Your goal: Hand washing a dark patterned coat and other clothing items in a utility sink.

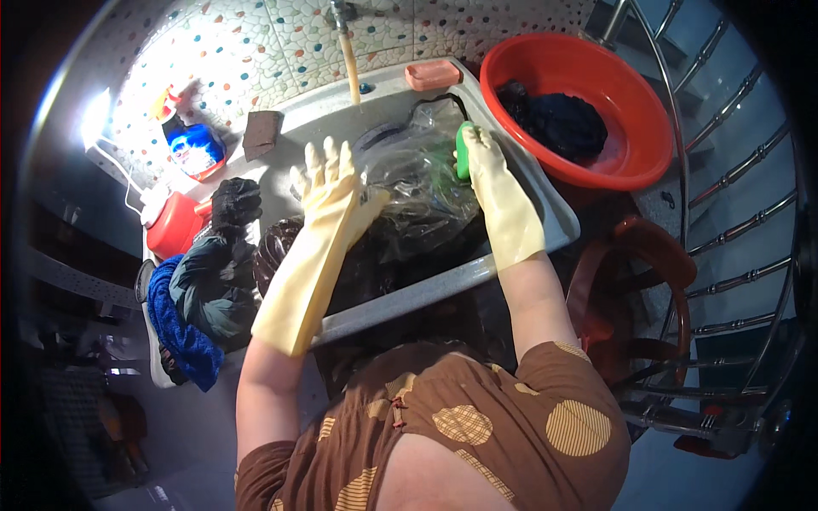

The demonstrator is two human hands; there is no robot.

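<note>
Grip: my right hand [492, 162] clasped green block [463, 152], its inner side left free, seemingly to face the clear plastic bag [415, 176]; my left hand [331, 192] splayed, released | Bag: in sink [407, 301], between hands | Red tub [645, 128]: by sink's right edge, presumably keeping dark cloth [564, 128] apart.

Pale sink [400, 307], and it's loaded!
A clear plastic bag [417, 175] sprawls inside; behind it, a pink dish [432, 75] on the rim; left of it, brown block [261, 134], blue bottle [195, 152], red container [173, 225], dark clothes [211, 285], blue towel [183, 328].
</note>
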